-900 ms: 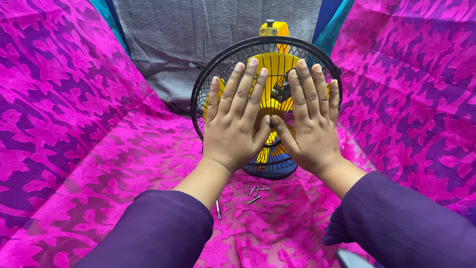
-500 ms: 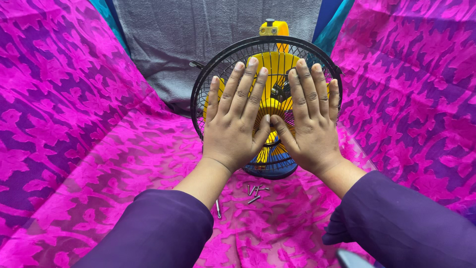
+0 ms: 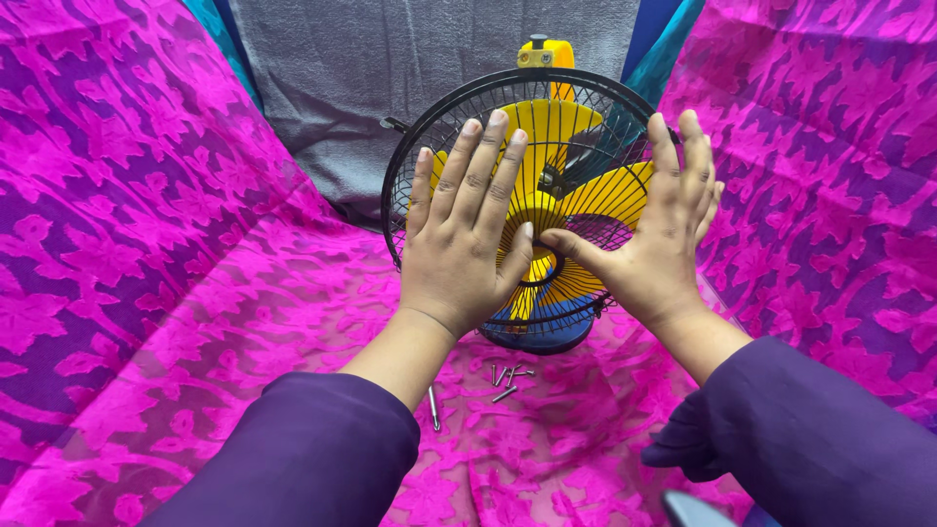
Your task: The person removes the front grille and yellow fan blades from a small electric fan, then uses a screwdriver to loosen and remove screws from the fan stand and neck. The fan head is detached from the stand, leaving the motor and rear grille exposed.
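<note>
Nearest me, a few loose screws (image 3: 505,377) lie on the pink patterned cloth (image 3: 195,322) just below the fan (image 3: 532,210). My left hand (image 3: 459,244) lies flat with fingers spread on the black wire grille (image 3: 576,146). My right hand (image 3: 659,234) is open at the grille's right rim, thumb touching the centre, and grey fabric (image 3: 390,59) hangs behind.

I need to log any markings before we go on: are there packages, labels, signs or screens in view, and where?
None in view: no package, label, sign or screen shows on the fan, the pink patterned cloth, the grey cloth or the loose screws.
</note>
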